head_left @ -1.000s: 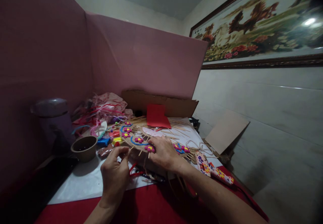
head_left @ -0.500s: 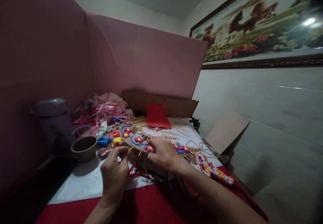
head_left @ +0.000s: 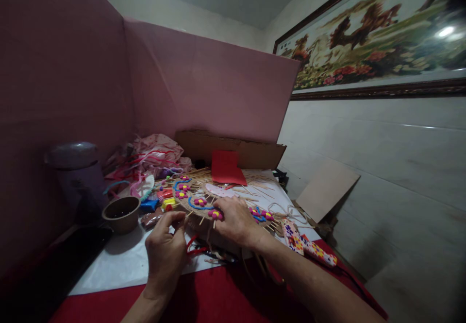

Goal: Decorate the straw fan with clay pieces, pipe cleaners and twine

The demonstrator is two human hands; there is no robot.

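Observation:
A ring-shaped twine craft piece point(head_left: 196, 207) lies in front of me, with pink-and-yellow clay flowers, wavy blue lines and thin wooden sticks jutting from its edge. My right hand point(head_left: 236, 221) grips its near rim, fingers on top, covering part of it. Close to the left near edge, my left hand point(head_left: 167, 245) is closed in a pinch beside a stick end. Whatever sits between those fingertips is too small to make out. Under the hands are a red pipe cleaner point(head_left: 196, 250) and some twine point(head_left: 214, 254), partly hidden.
A brown cup point(head_left: 122, 223) with dark contents stands left, near clay packets point(head_left: 149, 205) and a dark flat object point(head_left: 87, 245). Behind lie loose sticks point(head_left: 262, 182) and red paper point(head_left: 227, 167). A flower-patterned glue gun point(head_left: 309, 247) rests right, its cord trailing off the edge.

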